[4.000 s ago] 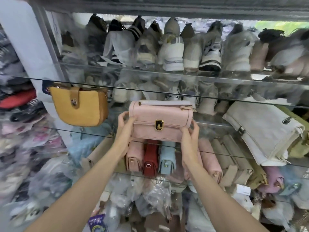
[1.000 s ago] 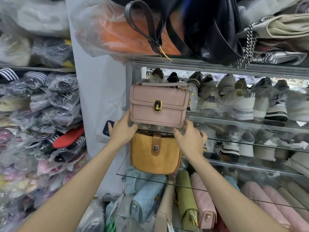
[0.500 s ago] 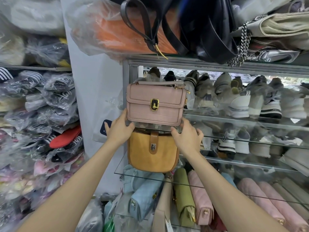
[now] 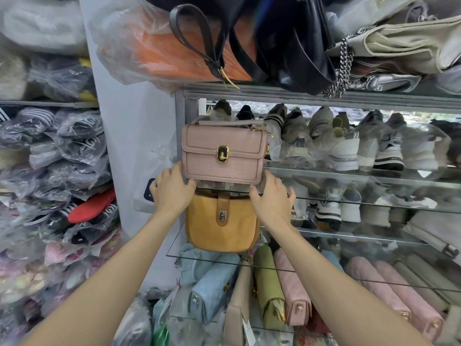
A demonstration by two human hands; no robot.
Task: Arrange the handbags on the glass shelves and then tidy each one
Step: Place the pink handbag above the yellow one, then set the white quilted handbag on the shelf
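A pink handbag (image 4: 222,156) with a gold clasp stands upright at the left end of a glass shelf (image 4: 349,199). My left hand (image 4: 172,192) holds its lower left corner, fingers reaching up beside the bag. At the lower right corner my right hand (image 4: 272,194) holds it too, thumb under the base. Directly below, a mustard handbag (image 4: 222,231) with a brown strap clasp stands on the lower glass shelf (image 4: 175,255).
Rows of shoes (image 4: 349,151) fill the shelves behind and to the right. Dark and beige bags (image 4: 299,46) overhang from the cabinet top. Wrapped slippers (image 4: 62,158) are stacked at the left. Several pastel bags (image 4: 269,288) lie on the shelves below.
The pink handbag has gone from beside the mustard bag up to the shelf above it. Over the last second both hands have stayed at its lower corners.
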